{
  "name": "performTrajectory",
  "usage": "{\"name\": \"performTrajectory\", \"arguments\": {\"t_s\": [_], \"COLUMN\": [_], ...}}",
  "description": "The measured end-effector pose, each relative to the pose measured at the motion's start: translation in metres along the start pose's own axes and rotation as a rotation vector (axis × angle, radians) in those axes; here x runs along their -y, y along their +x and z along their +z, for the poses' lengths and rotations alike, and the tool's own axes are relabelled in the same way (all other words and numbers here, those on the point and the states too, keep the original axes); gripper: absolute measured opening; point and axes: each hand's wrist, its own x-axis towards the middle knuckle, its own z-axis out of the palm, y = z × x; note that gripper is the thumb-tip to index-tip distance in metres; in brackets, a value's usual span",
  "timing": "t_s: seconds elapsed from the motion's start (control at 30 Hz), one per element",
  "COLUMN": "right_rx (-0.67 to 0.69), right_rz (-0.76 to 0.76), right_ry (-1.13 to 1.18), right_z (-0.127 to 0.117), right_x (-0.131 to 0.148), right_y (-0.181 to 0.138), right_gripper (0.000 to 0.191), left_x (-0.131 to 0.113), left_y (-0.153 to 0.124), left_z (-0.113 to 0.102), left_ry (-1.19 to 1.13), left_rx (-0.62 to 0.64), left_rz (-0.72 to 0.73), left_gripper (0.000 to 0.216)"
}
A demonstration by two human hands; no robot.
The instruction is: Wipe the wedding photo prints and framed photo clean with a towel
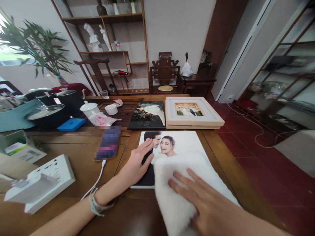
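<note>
A wedding photo panel [187, 139] showing a smiling couple lies flat on the wooden table in front of me. My left hand [137, 164] rests on its left side, fingers stretched out over the picture. Across the panel's lower right part spreads a fluffy white cloth [169, 196], which hides that area. My right hand [197, 193] holds the cloth from above, its fingers pressed into the pile and its thumb mostly hidden. Just beyond the panel lie a dark photo panel [137, 119] and a light wooden picture frame [209, 118] with a white mat.
To the left are a phone [107, 144] on a charging cable, a white power strip [59, 177], a blue box [71, 124], a white teapot [89, 107], a small cup [111, 109] and a black pot [49, 114]. The table's right edge drops to a red floor [258, 170].
</note>
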Motion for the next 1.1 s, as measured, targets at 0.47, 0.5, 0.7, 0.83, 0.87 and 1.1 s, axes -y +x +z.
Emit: {"name": "performTrajectory", "arguments": {"t_s": [0.47, 0.5, 0.7, 0.83, 0.87, 1.1], "right_rx": [-0.284, -0.308, -0.236, -0.053, -0.017, 0.017], "right_rz": [0.066, 0.062, 0.032, -0.025, -0.044, -0.096], "right_ry": [-0.099, -0.117, -0.126, -0.075, -0.065, 0.018], "right_z": [-0.010, -0.009, -0.010, -0.006, -0.003, -0.020], "right_x": [-0.079, -0.085, -0.072, -0.031, -0.021, -0.008], "right_y": [0.045, 0.051, 0.053, 0.028, 0.022, 0.004], "right_gripper": [0.026, 0.027, 0.026, 0.028, 0.026, 0.023], "left_x": [0.003, 0.003, 0.003, 0.002, 0.003, 0.007], "left_y": [-0.001, -0.001, 0.000, 0.000, -0.001, -0.002], "left_z": [0.003, 0.003, 0.003, 0.003, 0.004, 0.006], "left_ry": [0.030, 0.035, 0.025, 0.012, 0.009, -0.003], "left_rx": [0.025, 0.022, 0.014, 0.026, 0.026, 0.035], "left_rz": [0.011, 0.006, 0.017, 0.010, 0.008, 0.022], "left_gripper": [0.039, 0.040, 0.040, 0.040, 0.041, 0.041]}}
